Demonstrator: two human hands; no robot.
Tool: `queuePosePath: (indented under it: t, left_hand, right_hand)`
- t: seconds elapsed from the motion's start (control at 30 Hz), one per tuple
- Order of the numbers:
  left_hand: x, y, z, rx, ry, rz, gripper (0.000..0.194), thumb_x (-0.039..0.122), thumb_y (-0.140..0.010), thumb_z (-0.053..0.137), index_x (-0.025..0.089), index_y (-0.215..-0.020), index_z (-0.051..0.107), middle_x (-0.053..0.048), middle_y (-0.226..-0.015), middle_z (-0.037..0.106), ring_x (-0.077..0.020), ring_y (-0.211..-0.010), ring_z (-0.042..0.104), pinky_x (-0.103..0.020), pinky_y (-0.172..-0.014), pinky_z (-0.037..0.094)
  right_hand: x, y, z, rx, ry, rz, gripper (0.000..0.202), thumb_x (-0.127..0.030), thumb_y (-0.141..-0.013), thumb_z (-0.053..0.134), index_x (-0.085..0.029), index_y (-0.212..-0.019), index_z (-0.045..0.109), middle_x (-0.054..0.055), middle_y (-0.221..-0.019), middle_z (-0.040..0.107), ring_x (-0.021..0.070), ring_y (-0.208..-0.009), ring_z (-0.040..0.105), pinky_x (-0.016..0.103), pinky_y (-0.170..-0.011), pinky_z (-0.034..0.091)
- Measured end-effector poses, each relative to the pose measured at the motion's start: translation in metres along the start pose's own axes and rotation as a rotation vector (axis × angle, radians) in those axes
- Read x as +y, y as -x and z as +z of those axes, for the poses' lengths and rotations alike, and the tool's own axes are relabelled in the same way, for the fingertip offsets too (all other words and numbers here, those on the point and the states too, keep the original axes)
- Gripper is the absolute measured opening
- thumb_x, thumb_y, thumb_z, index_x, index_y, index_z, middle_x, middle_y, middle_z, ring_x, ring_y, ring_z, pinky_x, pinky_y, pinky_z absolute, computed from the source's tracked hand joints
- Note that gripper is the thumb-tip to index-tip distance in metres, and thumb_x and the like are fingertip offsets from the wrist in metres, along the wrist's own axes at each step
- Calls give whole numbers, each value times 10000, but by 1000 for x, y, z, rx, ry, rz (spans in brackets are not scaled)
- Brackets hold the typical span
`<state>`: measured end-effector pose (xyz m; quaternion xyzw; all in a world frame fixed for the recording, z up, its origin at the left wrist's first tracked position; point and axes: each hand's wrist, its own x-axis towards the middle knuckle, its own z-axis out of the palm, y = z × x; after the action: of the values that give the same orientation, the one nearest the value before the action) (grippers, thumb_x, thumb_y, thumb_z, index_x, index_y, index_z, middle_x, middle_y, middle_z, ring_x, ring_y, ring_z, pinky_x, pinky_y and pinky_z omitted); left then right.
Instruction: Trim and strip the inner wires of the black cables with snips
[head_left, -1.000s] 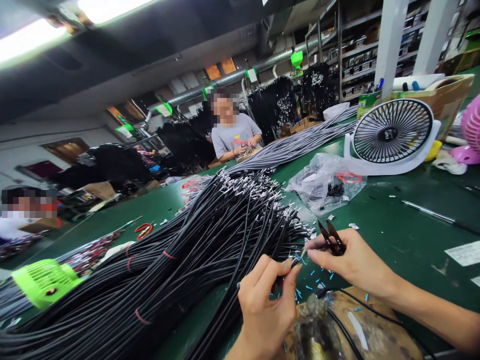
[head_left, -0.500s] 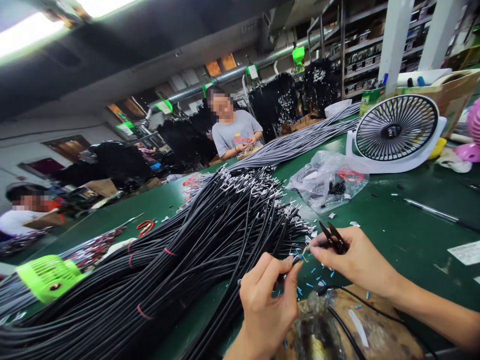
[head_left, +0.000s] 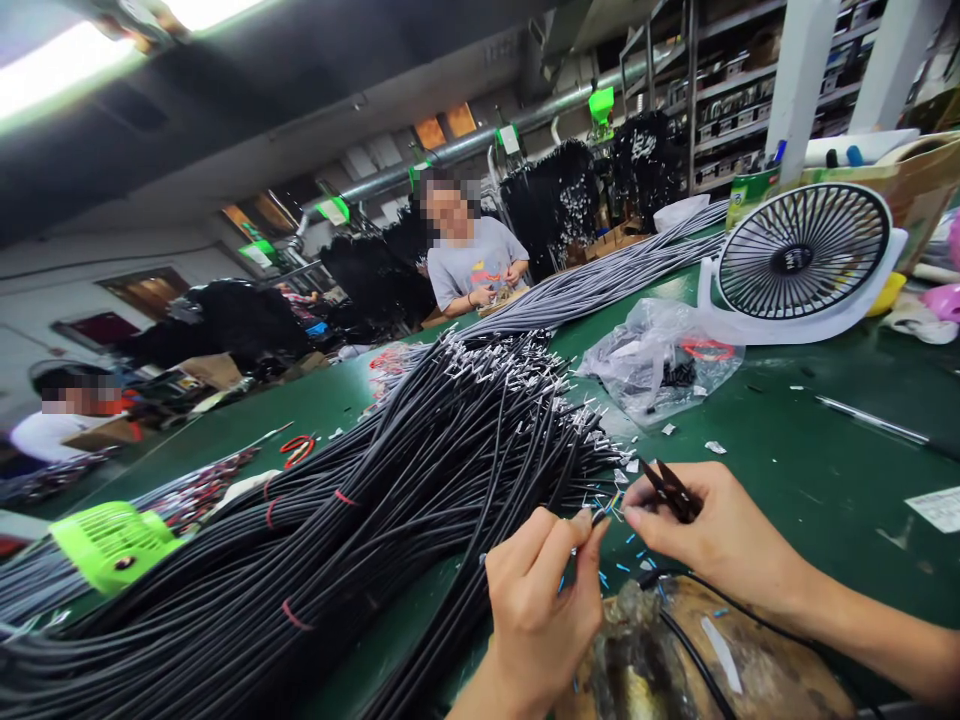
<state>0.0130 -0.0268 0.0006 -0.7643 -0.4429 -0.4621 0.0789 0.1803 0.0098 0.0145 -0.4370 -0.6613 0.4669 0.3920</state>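
Observation:
Between thumb and fingers, my left hand [head_left: 541, 590] pinches the end of a black cable [head_left: 598, 517]. Thin coloured wires [head_left: 613, 504] fan out from that end towards my right hand [head_left: 709, 515]. My right hand is closed around a pair of dark snips [head_left: 673, 490], their blades pointing up and left. Its thumb and fingertip are close to the wire ends; whether they touch them I cannot tell. Left of my hands lies a large bundle of black cables [head_left: 420, 450] with pale stripped ends. Small blue wire scraps [head_left: 622, 567] are scattered below the fingers.
A white desk fan [head_left: 802, 260] stands at the right behind a clear plastic bag [head_left: 660, 360]. In front of me is a worn wooden block [head_left: 780, 650] with a dark cord. A green fan [head_left: 112, 545] sits at left. Across the green table a co-worker [head_left: 476, 260] handles parts.
My right hand has drawn slightly away from the cable end, and the coloured wires show spread apart. My left hand keeps its pinch. The view has shifted slightly.

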Motion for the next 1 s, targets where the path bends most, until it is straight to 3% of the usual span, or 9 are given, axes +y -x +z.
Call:
queuePosePath:
  t: [0.1,0.2,0.33,0.47,0.6,0.67,0.77,0.87,1.0]
  left_hand:
    - [1,0,0,14,-35,49,170,-3,-745,618,161,-741,573,17,-590,533,-96,-496,504,-211,-492,415]
    - [2,3,0,20,-87,97,163,-5,-746,616,155,-760,588,8,-597,555,-99,-496,517,-211,-489,414]
    - [-3,3,5,4,-158,84,117,23,-769,608,139,-759,619,14,-560,530,-98,-471,492,-216,-483,397]
    - [-12,-12,5,4,-85,-125,105,110,-802,605,127,-702,631,-14,-610,546,-111,-524,505,-225,-509,400]
    - [3,-17,-18,-95,369,-462,138,213,-773,654,156,-652,620,1,-588,562,-112,-512,506,-215,-465,395]
    - [19,-2,-35,-99,500,-493,191,274,-757,674,177,-603,616,0,-570,556,-126,-524,512,-232,-470,405]
    - [36,36,-52,-302,517,-461,172,358,-715,717,214,-635,667,-45,-606,604,-176,-557,568,-278,-459,452]
    - [37,70,-56,-406,428,-509,109,341,-811,629,248,-850,670,-77,-831,663,-200,-715,614,-304,-549,516]
    - [44,92,-62,-466,369,-522,205,294,-895,518,243,-1084,580,-72,-1145,579,-198,-946,585,-363,-766,522]
  right_hand:
    - [3,0,2,8,11,-41,201,-317,-771,572,-142,-721,659,-12,-586,510,115,-546,417,235,-504,334]
    - [6,3,5,30,144,-122,216,-261,-776,558,-143,-609,629,-35,-498,427,101,-485,357,236,-459,282]
    - [9,8,8,139,260,-442,133,-118,-739,555,-136,-658,659,-9,-561,529,103,-501,439,239,-502,337]
    - [10,5,-1,165,257,-616,109,-79,-723,592,-132,-756,682,7,-619,593,102,-523,494,223,-514,375]
    - [15,-12,-16,303,360,-593,137,-210,-792,609,-150,-684,669,-3,-563,563,107,-482,468,236,-489,356]
    - [20,-20,-21,339,419,-569,216,-261,-805,601,-160,-618,635,-11,-527,529,114,-465,452,243,-471,338]
    - [26,-24,-23,309,419,-584,164,-231,-806,588,-158,-669,642,4,-576,577,128,-505,505,244,-494,368]
    - [29,-22,-18,219,393,-625,96,-152,-784,569,-157,-764,664,22,-669,642,142,-590,577,246,-564,425]
    - [33,-17,-9,92,377,-640,214,-71,-734,542,-146,-891,667,43,-771,678,161,-686,627,261,-650,472]
